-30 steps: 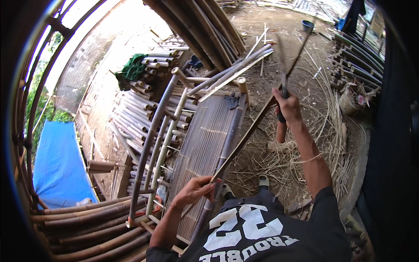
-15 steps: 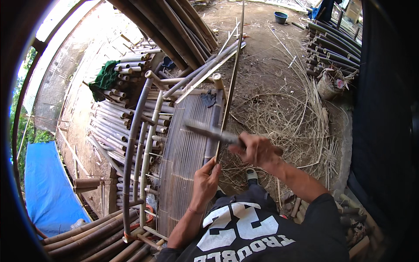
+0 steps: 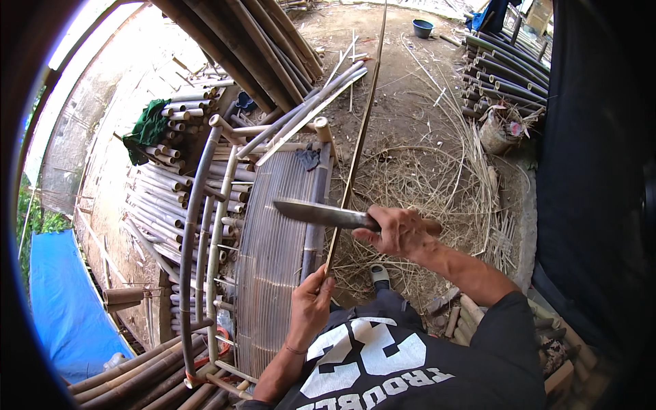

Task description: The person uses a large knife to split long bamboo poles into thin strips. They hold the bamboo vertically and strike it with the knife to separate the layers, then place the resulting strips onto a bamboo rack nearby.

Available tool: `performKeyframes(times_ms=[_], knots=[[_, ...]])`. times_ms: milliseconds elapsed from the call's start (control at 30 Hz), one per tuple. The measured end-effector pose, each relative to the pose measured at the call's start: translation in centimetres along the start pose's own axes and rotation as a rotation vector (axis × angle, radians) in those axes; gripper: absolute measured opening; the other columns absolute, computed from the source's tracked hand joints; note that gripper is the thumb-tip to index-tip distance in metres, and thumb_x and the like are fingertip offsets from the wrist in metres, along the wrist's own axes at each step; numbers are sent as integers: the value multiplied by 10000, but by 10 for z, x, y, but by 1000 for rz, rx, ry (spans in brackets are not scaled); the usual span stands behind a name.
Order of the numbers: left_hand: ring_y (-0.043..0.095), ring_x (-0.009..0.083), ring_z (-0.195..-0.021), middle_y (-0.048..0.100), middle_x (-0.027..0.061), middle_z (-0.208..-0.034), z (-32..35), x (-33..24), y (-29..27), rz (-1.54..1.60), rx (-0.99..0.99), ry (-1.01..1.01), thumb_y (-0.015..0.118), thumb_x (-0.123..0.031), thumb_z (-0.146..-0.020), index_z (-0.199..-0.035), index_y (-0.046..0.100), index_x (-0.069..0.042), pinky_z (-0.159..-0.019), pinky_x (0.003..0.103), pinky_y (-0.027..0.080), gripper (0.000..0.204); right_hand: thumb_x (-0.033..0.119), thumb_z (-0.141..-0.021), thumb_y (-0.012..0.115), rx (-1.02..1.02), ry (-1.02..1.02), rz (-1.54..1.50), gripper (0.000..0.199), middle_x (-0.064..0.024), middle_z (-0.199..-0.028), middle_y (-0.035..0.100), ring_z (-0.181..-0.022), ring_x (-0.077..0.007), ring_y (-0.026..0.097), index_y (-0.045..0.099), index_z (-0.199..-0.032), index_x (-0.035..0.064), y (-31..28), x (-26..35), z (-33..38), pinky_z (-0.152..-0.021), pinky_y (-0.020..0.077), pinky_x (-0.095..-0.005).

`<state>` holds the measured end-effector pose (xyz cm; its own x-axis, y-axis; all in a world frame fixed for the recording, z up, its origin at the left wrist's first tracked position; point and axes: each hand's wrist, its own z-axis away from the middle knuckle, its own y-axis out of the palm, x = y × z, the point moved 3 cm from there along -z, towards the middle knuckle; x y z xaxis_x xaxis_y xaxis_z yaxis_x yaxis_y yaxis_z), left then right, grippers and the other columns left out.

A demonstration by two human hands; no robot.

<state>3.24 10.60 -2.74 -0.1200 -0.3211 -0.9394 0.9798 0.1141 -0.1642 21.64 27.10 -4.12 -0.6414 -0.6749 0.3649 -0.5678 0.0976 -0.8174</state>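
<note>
My left hand (image 3: 311,304) is closed round the near end of a long, thin bamboo strip (image 3: 357,150), which runs away from me past the top of the view. A machete (image 3: 318,214) with a broad steel blade and a wooden handle is in my right hand (image 3: 400,232). Its blade points left and crosses the strip a little beyond my left hand; whether it touches the strip I cannot tell. Left of both hands stands a bamboo bench (image 3: 273,239) with a slatted seat and a round front rail. A dark cloth (image 3: 307,158) lies at the seat's far end.
Beyond the bench are stacked bamboo poles (image 3: 160,198) with a green cloth (image 3: 145,130). Shavings (image 3: 437,181) cover the ground ahead and right. More poles (image 3: 509,75) lie at the far right, near a dark bucket (image 3: 422,28). A blue tarp (image 3: 68,301) hangs at left.
The machete blade, blurred before, now shows sharply and sits slightly lower relative to the bench. My left hand still grips the strip's near end. The whole view has shifted a little.
</note>
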Motion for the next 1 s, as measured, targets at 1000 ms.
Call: performKeyframes(times_ms=[1000], knots=[[576, 328, -542, 545, 139, -609, 134, 124, -127, -718, -46, 290, 480, -123, -911, -763, 587, -11, -513, 421, 433, 214, 662, -926, 408, 72, 516, 608, 657, -188, -747, 683, -688, -368, 688, 633, -1009, 50, -155, -228, -46, -613, 530, -464]])
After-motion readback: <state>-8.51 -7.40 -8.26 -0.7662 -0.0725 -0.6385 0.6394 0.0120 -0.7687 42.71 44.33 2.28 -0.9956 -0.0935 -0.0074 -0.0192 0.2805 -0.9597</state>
